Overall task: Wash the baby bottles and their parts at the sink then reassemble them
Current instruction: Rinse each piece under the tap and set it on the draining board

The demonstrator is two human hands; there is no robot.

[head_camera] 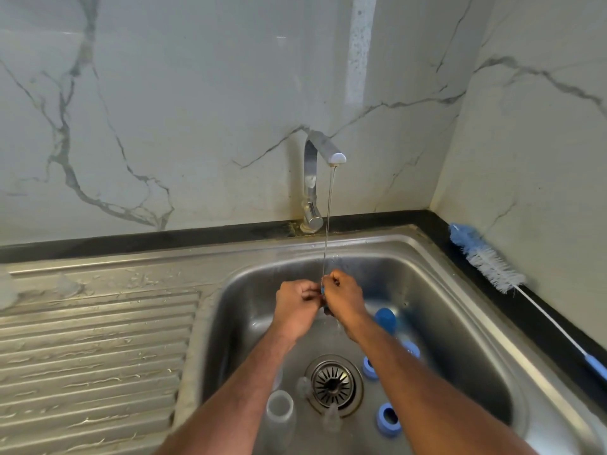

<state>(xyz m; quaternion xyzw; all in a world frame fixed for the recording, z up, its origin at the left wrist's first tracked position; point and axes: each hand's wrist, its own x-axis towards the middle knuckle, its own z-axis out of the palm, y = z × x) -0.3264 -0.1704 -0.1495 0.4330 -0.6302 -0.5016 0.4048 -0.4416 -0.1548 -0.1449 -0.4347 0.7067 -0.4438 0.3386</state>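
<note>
1. Water ran in a thin stream [327,221] from the steel faucet [313,178] down to the two hands, which met over the back of the sink basin [437,290].
2. Both hands were close together, fingertips nearly touching. The left hand [295,307] had its fingers curled inward, pinching a small part that was mostly hidden.
3. The right hand [343,298] was curled round the same small part [323,290], of which only a sliver of blue edge showed between the hands; what part it was I could not tell.
4. On the basin floor, a clear bottle [280,413] lay near the left forearm, its open mouth facing up toward the camera.
5. A clear nipple [302,385] sat just left of the round drain strainer [333,384], and another clear piece [330,418] lay at the strainer's near edge.
6. Two blue collar rings [387,418] [369,367] lay right of the strainer, well apart from each other.
7. A blue domed cap [385,318] rested farther back, just beside the right forearm, with another blue piece [412,349] partly hidden behind that arm.
8. A bottle brush [486,257] with blue and white bristles lay on the black counter edge [542,316] to the right of the sink, against the marble wall [197,110].
9. The ribbed drainboard [95,339] on the left was wet.
</note>
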